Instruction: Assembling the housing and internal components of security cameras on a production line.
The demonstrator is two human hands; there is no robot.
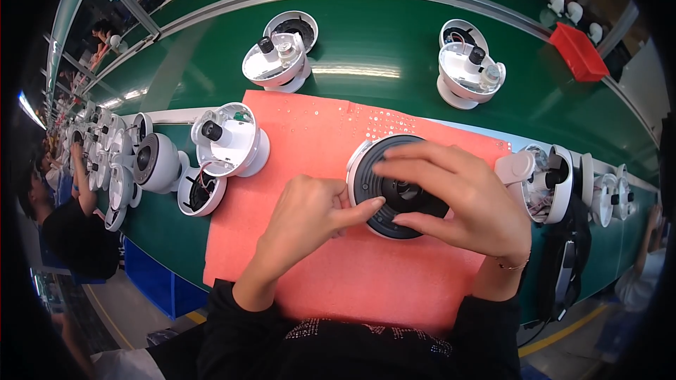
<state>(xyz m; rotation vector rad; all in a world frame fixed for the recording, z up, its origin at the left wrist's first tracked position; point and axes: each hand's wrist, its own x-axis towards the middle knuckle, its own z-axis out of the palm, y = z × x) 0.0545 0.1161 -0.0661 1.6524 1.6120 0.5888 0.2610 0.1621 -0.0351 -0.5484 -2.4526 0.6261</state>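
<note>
A round security camera (372,181) with a white shell and a ridged black front lies face up on a pink foam mat (310,137). My left hand (304,222) is closed at its left edge, the thumb pressing on the black face and the other fingers curled against the side. My right hand (468,200) arches over the black front, thumb and fingers gripping across it around the dark centre. The palm and fingers hide much of its right side. Small shiny screws (391,124) lie scattered at the mat's far edge.
Opened white camera housings stand around the mat: one on the left (229,141), one on the right (549,183), two farther off (274,63) (468,74). More units crowd the far left. A red bin (579,53) sits back right. A person (74,239) works at left.
</note>
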